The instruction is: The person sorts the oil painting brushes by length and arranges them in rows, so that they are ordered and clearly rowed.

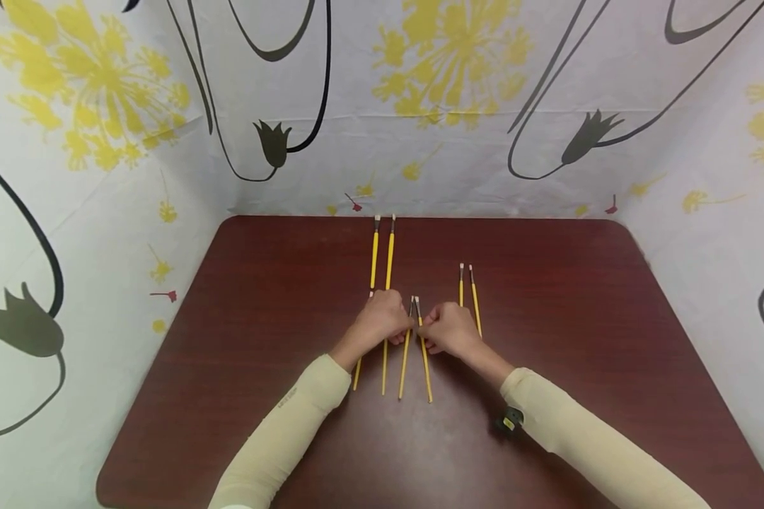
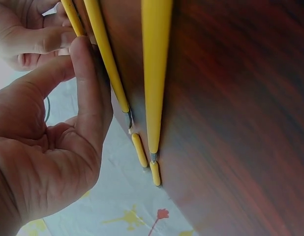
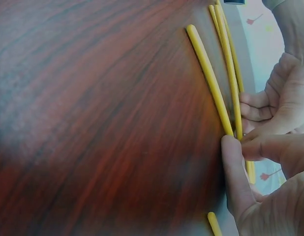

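Observation:
My left hand (image 1: 384, 316) pinches a thin yellow-handled paintbrush (image 1: 404, 364) near its bristle end. Just to the right, my right hand (image 1: 452, 329) pinches a second paintbrush (image 1: 426, 367) the same way. Their bristle tips nearly meet, while the handles spread apart towards the front of the table. In the left wrist view, the left hand's (image 2: 58, 132) thumb and finger meet at the brush, close to the other hand. The right wrist view shows the right hand's (image 3: 265, 182) fingertips against the brush handle (image 3: 211, 83).
On the dark red-brown table (image 1: 261, 304), two paintbrushes (image 1: 374, 254) lie at the back. Two more (image 1: 359, 375) lie partly under the left hand and wrist, and another pair (image 1: 475, 300) beyond the right hand. A patterned white cloth (image 1: 331, 162) stands around the table.

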Motion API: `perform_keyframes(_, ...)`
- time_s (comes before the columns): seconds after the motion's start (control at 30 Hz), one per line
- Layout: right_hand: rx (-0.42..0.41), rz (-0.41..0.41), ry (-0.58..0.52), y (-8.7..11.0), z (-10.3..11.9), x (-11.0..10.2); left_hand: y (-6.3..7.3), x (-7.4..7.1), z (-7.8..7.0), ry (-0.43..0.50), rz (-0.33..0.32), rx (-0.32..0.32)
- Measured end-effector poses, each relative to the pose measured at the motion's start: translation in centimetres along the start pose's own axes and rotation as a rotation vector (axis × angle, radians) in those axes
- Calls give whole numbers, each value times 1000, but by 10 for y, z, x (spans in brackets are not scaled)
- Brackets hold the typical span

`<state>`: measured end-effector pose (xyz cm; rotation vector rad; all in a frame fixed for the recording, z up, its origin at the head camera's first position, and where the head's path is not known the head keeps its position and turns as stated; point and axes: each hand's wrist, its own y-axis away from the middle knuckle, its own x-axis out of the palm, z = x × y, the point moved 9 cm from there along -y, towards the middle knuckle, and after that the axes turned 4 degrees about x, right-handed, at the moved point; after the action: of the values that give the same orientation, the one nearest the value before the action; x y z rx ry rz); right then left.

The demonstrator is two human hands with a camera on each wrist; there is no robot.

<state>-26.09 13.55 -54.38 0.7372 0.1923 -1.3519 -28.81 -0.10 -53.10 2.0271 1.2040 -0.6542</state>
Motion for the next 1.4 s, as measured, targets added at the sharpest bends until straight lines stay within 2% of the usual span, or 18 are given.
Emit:
perform_keyframes(0.13, -12, -10, -6, 1, -1, -1, 1, 0, -2, -20, -10, 13)
perform_keyframes(0.57, -55, -12, 14, 4, 0, -1, 0, 2, 0, 2, 9, -27)
perform_keyframes(0.87, -32, -7, -8, 5, -3, 0, 1, 3, 2, 43, 12, -33)
perform_keyframes(1.13, -48, -23, 59, 3, 2, 4, 2, 0, 3, -17, -13, -36)
perform_keyframes(1.4, -22, -17, 23, 1, -5, 3, 2, 1, 1, -52, -20, -25)
